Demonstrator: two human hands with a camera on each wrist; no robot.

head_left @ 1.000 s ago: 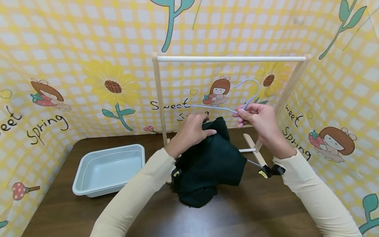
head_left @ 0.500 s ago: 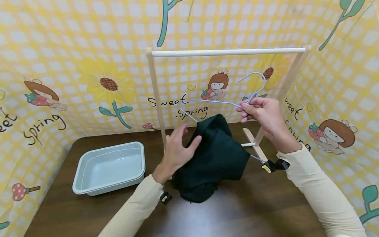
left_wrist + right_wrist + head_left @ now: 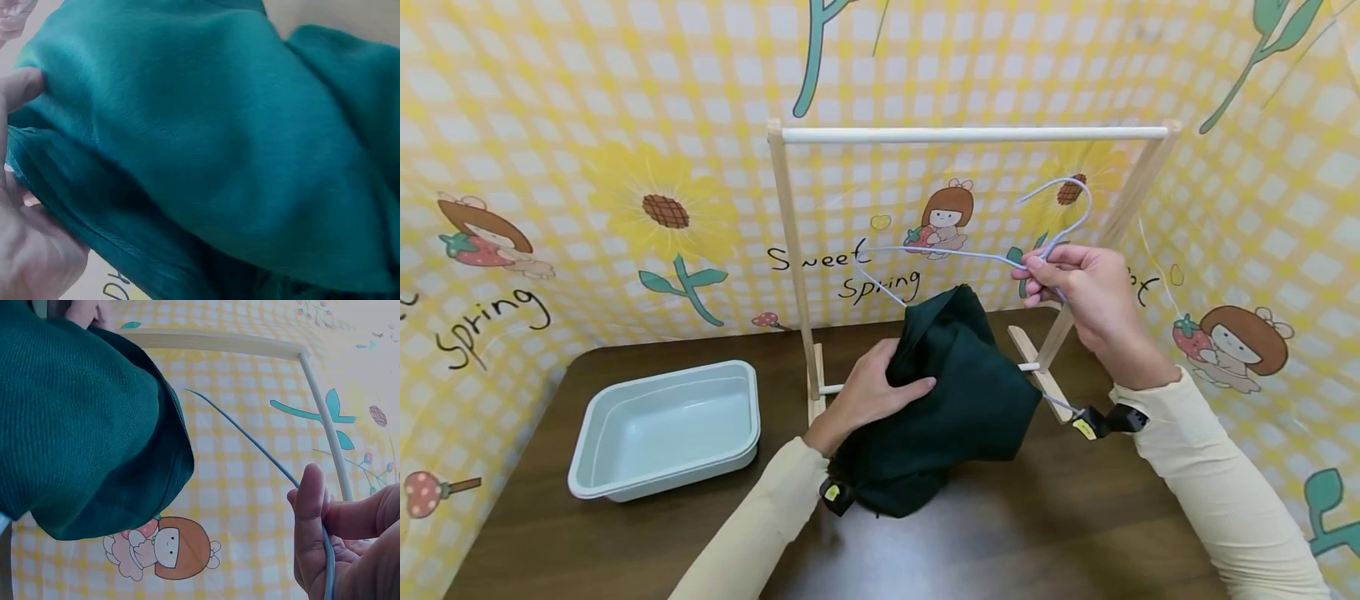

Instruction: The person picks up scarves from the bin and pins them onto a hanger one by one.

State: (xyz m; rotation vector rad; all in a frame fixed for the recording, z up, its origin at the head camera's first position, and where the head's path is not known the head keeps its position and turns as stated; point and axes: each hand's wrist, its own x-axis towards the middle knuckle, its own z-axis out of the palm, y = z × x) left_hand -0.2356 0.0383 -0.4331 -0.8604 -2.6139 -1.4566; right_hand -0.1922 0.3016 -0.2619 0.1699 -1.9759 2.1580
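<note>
My right hand (image 3: pixel 1093 296) pinches a thin pale-blue wire clothes hanger (image 3: pixel 1087 208) just below its hook, between thumb and fingers. Along its lower bar hangs a dark green garment (image 3: pixel 970 400), bunched in folds; the bar enters at the garment's upper left and comes out at its right side. My left hand (image 3: pixel 872 379) grips the garment's left edge, thumb on the front and fingers behind, mostly hidden. In the left wrist view the cloth (image 3: pixel 187 125) fills most of the picture. The right wrist view shows the hanger's upper arm (image 3: pixel 250 439) stretching away from the right hand.
A wooden rack with a white top rod (image 3: pixel 977 134) stands behind the hands. Left of it, a light blue plastic basin (image 3: pixel 673 433) sits on the brown table (image 3: pixel 1037 533). Patterned yellow-checked cloth (image 3: pixel 715 67) walls the table in at back and sides.
My left hand let go of the garment's top, moved down and left, then took hold of its left edge. The right hand has shifted slightly right with the hanger.
</note>
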